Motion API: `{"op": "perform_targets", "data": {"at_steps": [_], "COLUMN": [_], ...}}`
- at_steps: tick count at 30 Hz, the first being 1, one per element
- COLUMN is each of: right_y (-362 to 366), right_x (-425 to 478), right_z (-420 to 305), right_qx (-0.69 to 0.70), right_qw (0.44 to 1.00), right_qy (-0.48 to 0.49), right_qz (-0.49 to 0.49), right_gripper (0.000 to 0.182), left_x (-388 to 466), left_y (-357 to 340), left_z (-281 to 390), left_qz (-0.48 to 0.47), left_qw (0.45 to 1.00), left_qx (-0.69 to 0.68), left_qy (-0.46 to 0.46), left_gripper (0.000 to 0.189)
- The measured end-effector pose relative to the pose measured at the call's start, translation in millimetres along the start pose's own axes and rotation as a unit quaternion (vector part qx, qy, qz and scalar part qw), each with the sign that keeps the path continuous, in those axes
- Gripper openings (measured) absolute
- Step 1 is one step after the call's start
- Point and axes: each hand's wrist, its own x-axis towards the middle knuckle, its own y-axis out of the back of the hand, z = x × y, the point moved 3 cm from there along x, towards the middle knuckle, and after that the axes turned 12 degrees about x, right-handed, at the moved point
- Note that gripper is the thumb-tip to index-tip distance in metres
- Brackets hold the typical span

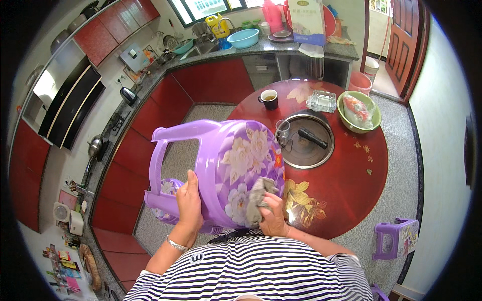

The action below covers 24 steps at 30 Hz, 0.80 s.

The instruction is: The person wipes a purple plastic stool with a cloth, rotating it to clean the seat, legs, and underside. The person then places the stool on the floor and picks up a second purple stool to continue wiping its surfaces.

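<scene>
A purple plastic stool (206, 165) is tipped on its side in front of me, its flower-printed seat (241, 158) turned to the right. My left hand (189, 201) grips the stool's side just below the seat, thumb up. In my right hand (274, 216) is a crumpled grey-beige cloth (258, 201), pressed against the lower right part of the seat. Behind the stool's legs, another flower-printed purple stool (170, 186) is partly hidden.
A round red table (350, 177) stands close on the right. On it are a dark mug (269, 101), a glass ashtray (321, 101), a clear cup (282, 129), a black flashlight (312, 137) and a green basin (357, 126). Another purple stool (395, 239) sits by the right wall.
</scene>
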Motion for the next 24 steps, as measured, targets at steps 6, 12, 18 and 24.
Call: {"op": "perform_targets", "data": {"at_steps": [6,12,18,24], "right_y": [-3,-4,64,68], "right_x": [119,141,133,90], "right_z": [-56,-45,98,75], "right_qx": [0.069,-0.066,-0.061,-0.104], "right_qw": [0.967,0.985,0.964,0.969], "right_qy": [0.217,0.126,-0.256,-0.203], "right_qz": [-0.112,-0.097,0.032,0.092], "right_gripper": [0.020,0.019,0.015,0.011], "left_x": [11,-13,-38,-41], "left_y": [-17,-27,-40,-39], "left_z": [-8,-16,-31,-45], "left_qz": [-0.100,-0.008,-0.035,-0.093], "left_qw": [0.991,0.896,0.903,0.883], "left_qx": [0.068,0.307,0.289,0.297], "left_qy": [-0.058,-0.322,-0.316,-0.351], "left_gripper": [0.059,0.047,0.040,0.039]}}
